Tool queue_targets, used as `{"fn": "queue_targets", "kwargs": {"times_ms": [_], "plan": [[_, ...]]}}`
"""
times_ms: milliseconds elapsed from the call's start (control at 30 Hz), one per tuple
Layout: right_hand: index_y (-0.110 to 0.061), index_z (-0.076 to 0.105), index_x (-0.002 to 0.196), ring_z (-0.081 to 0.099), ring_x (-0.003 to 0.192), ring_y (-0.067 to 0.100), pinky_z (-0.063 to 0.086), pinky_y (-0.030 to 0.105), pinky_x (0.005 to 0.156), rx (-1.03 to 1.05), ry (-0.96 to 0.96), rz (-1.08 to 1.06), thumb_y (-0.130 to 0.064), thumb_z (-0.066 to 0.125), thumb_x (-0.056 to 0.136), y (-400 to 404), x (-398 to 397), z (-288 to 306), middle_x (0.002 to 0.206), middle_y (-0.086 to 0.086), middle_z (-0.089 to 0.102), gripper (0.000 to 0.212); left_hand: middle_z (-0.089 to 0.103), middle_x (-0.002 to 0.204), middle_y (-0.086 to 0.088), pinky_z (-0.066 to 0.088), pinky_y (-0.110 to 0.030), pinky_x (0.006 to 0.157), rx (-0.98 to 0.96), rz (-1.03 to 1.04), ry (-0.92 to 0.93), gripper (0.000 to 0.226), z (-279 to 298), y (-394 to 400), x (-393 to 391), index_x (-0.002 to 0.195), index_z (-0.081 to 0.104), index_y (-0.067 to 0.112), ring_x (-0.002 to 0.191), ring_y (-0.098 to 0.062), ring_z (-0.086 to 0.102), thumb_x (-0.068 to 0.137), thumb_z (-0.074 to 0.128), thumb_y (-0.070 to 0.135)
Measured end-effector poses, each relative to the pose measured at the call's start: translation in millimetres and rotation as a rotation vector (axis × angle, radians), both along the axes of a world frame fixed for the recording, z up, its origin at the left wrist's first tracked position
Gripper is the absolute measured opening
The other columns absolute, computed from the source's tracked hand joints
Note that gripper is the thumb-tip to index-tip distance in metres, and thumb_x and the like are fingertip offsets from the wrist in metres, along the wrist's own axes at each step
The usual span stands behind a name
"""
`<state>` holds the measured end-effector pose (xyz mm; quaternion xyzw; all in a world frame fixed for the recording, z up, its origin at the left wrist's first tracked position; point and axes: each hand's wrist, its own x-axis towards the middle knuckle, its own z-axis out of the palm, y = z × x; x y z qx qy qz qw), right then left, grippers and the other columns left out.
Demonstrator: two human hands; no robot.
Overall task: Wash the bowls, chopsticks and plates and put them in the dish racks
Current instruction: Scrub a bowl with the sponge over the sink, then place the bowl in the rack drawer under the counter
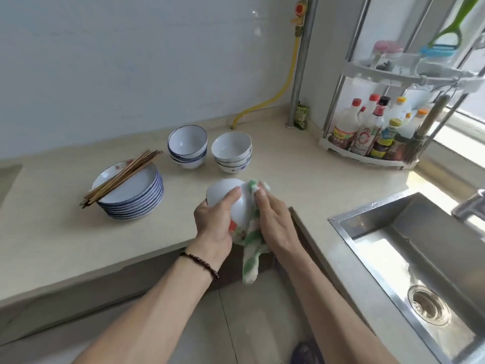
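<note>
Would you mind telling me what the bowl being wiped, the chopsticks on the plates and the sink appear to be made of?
The bowl looks like glazed ceramic: glossy white with a printed pattern. The chopsticks seem wood or bamboo: matte brown, though lacquer can't be excluded. The sink looks like stainless steel: grey brushed metal with bright reflections.

Two bare forearms, no sleeves. Left wrist: one bracelet (200, 261) of dark round beads. Right wrist: nothing worn.

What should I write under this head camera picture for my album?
Left hand holds a white bowl while the right hand wipes it with a green cloth.
</note>
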<state>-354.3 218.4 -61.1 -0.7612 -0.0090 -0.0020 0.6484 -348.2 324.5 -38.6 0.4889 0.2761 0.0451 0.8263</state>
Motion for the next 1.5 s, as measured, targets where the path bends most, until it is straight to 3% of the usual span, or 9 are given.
{"fn": "queue_targets", "kwargs": {"times_ms": [133, 267, 367, 533, 667, 967, 1167, 1333, 1500], "plan": [[-0.019, 0.043, 0.151, 0.026, 0.147, 0.000, 0.021, 0.028, 0.123, -0.103, -0.084, 0.110, -0.042, 0.033, 0.108, 59.2, -35.1, -6.6, 0.158, -0.007, 0.038, 0.050, 0.073, 0.082, -0.013, 0.059, -0.040, 0.063, 0.033, 0.035, 0.050, 0.023, -3.4, 57.1, -27.0, 0.092, 0.066, 0.007, 0.069, -0.028, 0.069, 0.076, 0.084, 0.010], [-0.015, 0.070, 0.113, 0.062, 0.107, 0.010, 0.047, 0.033, 0.099, 0.015, 0.019, 0.138, -0.035, 0.037, 0.109, 87.7, -27.4, -6.5, 0.113, -0.003, 0.069, 0.039, 0.074, 0.089, -0.017, 0.060, -0.042, 0.065, 0.132, 0.034, 0.076, 0.024, -12.7, 94.8, -48.5, 0.091, 0.069, 0.006, 0.076, -0.030, 0.071, 0.074, 0.086, 0.010], [-0.011, 0.060, 0.137, 0.040, 0.136, 0.000, 0.028, 0.018, 0.115, -0.145, -0.089, 0.289, -0.030, 0.041, 0.108, 116.9, -32.3, -14.1, 0.141, -0.013, 0.047, 0.039, 0.077, 0.081, -0.007, 0.060, -0.033, 0.064, 0.228, -0.019, 0.081, 0.020, -20.0, 117.6, -60.8, 0.091, 0.075, 0.007, 0.076, -0.023, 0.074, 0.076, 0.086, 0.014], [-0.009, 0.066, 0.127, 0.060, 0.122, 0.014, 0.043, 0.033, 0.110, -0.061, 0.093, 0.382, -0.030, 0.039, 0.109, 124.0, -10.4, -24.6, 0.128, 0.001, 0.067, 0.039, 0.077, 0.088, -0.014, 0.059, -0.050, 0.082, 0.427, -0.245, 0.109, 0.025, -28.9, 148.3, -80.0, 0.093, 0.075, 0.004, 0.085, -0.033, 0.075, 0.071, 0.087, 0.005], [-0.022, 0.061, 0.136, 0.040, 0.139, -0.001, 0.028, 0.022, 0.117, -0.235, -0.105, 0.549, -0.032, 0.041, 0.108, 141.5, -25.2, -35.6, 0.146, -0.009, 0.053, 0.036, 0.076, 0.089, -0.017, 0.057, -0.047, 0.075, 0.552, -0.386, 0.092, 0.022, -37.0, 166.8, -79.9, 0.090, 0.075, 0.004, 0.078, -0.023, 0.070, 0.070, 0.083, 0.007], [-0.016, 0.069, 0.100, 0.068, 0.070, 0.026, 0.055, 0.033, 0.071, 0.134, 0.938, 0.470, -0.035, 0.075, 0.083, 173.9, -10.7, -37.0, 0.081, 0.010, 0.071, 0.025, 0.033, 0.047, 0.006, 0.022, -0.023, 0.046, 1.267, -0.739, 0.012, 0.052, -43.1, 206.4, -112.2, 0.053, 0.034, 0.019, 0.048, -0.013, 0.031, 0.068, 0.083, 0.024], [-0.007, 0.052, 0.076, 0.049, 0.055, 0.026, 0.047, 0.033, 0.063, 0.124, 1.073, 0.342, -0.006, 0.056, 0.077, 221.6, -37.8, -64.2, 0.062, 0.008, 0.049, 0.005, 0.038, 0.055, 0.004, 0.024, -0.032, 0.056, 1.578, -0.835, -0.073, 0.041, -89.3, 264.4, -150.7, 0.063, 0.042, 0.019, 0.060, -0.025, 0.039, 0.076, 0.074, 0.042], [-0.009, 0.051, 0.085, 0.042, 0.056, 0.022, 0.039, 0.028, 0.055, 0.115, 0.937, 0.211, -0.007, 0.057, 0.059, 282.6, -73.6, -84.6, 0.071, 0.007, 0.040, 0.026, 0.050, 0.121, 0.022, 0.035, -0.017, 0.097, 1.226, -0.549, 0.057, 0.075, -136.6, 346.1, -192.3, 0.122, 0.064, 0.026, 0.117, 0.004, 0.044, 0.057, 0.093, 0.048], [-0.008, 0.051, 0.091, 0.041, 0.055, 0.020, 0.038, 0.029, 0.055, 0.066, 0.855, -0.014, -0.003, 0.054, 0.071, 346.8, -101.5, -112.7, 0.067, 0.005, 0.039, 0.021, 0.055, 0.140, 0.002, 0.048, -0.033, 0.102, 0.351, -0.179, 0.257, 0.065, -181.8, 431.8, -203.6, 0.125, 0.052, 0.030, 0.118, -0.010, 0.059, 0.075, 0.073, 0.067]]}}
